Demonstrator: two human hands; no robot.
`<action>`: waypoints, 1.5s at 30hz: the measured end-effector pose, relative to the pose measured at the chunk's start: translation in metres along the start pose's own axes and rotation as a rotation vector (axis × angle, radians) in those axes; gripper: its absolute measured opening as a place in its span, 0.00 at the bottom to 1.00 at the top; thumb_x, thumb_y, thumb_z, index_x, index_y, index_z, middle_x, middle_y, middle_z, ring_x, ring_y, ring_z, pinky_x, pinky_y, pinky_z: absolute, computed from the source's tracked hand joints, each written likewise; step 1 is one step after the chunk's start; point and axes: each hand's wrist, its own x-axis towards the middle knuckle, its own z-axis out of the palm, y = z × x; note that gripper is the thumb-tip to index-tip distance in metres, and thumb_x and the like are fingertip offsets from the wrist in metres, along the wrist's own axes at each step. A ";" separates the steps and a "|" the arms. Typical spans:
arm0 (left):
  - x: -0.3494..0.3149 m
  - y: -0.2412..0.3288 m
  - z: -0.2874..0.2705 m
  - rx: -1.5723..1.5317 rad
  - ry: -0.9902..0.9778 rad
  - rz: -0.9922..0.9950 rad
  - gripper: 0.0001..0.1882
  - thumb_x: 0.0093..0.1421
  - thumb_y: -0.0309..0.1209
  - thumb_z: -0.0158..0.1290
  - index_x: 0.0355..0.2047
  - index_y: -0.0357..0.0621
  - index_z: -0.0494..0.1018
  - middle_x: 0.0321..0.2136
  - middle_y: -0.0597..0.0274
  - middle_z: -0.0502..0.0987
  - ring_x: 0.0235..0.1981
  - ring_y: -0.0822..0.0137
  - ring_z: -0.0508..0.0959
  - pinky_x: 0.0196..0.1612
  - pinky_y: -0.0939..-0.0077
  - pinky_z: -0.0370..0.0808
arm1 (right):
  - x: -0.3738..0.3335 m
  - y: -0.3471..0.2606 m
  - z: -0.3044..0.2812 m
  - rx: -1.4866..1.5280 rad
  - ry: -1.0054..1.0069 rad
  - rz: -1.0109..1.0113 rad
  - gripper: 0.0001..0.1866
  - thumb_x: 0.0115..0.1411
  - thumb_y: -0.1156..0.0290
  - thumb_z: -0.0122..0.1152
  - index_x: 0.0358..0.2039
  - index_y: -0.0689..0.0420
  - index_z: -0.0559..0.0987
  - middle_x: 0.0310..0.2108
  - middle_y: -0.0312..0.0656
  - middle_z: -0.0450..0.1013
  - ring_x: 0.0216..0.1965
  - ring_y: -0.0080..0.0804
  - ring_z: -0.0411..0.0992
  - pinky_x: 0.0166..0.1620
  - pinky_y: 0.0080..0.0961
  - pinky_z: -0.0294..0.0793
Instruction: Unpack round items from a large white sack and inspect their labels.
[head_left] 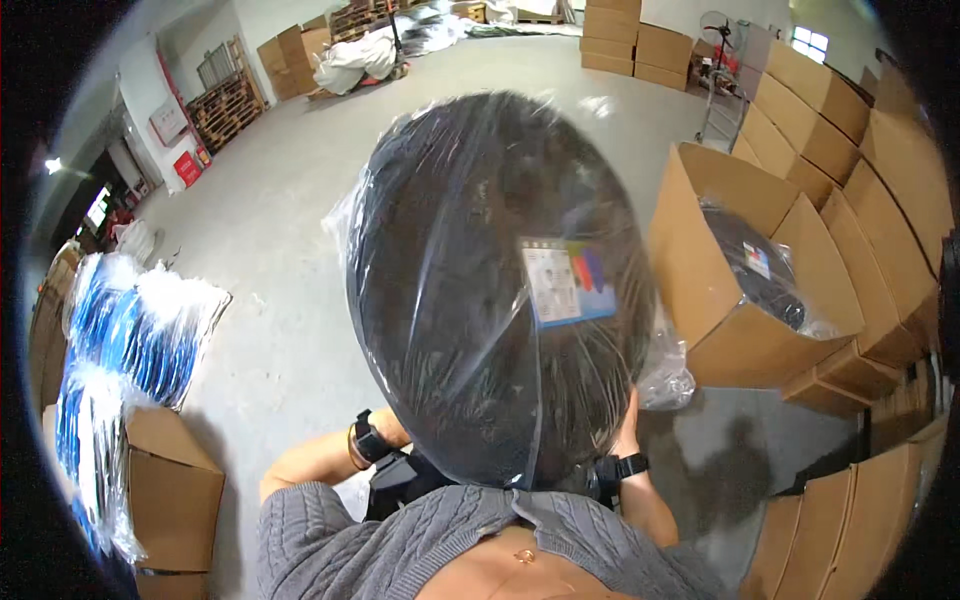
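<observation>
Black oval package (480, 300), clear-wrapped, colourful label (570, 282)

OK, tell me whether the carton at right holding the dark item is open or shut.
Open: a wrapped dark item shows inside the carton.

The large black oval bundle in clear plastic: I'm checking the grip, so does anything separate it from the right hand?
Nothing visible stands between them: the right hand sits at the bundle's lower right edge. What lies behind is hidden.
</observation>
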 end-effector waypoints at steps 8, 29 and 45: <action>0.071 0.008 -0.026 0.357 0.333 -0.072 0.38 0.56 0.62 0.38 0.57 0.45 0.58 0.55 0.56 0.63 0.56 0.55 0.63 0.52 0.55 0.65 | -0.028 -0.001 -0.017 -0.021 0.122 0.176 0.26 0.59 0.48 0.42 0.47 0.55 0.71 0.46 0.43 0.69 0.47 0.39 0.68 0.51 0.39 0.65; 0.226 0.175 -0.131 2.686 0.330 0.520 0.48 0.48 0.39 0.60 0.61 0.37 0.42 0.47 0.50 0.71 0.54 0.54 0.65 0.58 0.54 0.55 | 0.121 -0.075 0.139 -1.722 -0.310 -0.898 0.38 0.51 0.51 0.60 0.56 0.61 0.60 0.39 0.59 0.71 0.33 0.43 0.75 0.37 0.32 0.73; 0.154 0.236 -0.176 1.017 0.023 0.204 0.34 0.55 0.40 0.53 0.56 0.34 0.54 0.52 0.46 0.64 0.54 0.57 0.64 0.56 0.60 0.63 | 0.163 -0.115 0.205 -1.618 -0.649 -1.000 0.20 0.51 0.67 0.57 0.44 0.59 0.71 0.37 0.51 0.72 0.39 0.43 0.71 0.41 0.32 0.69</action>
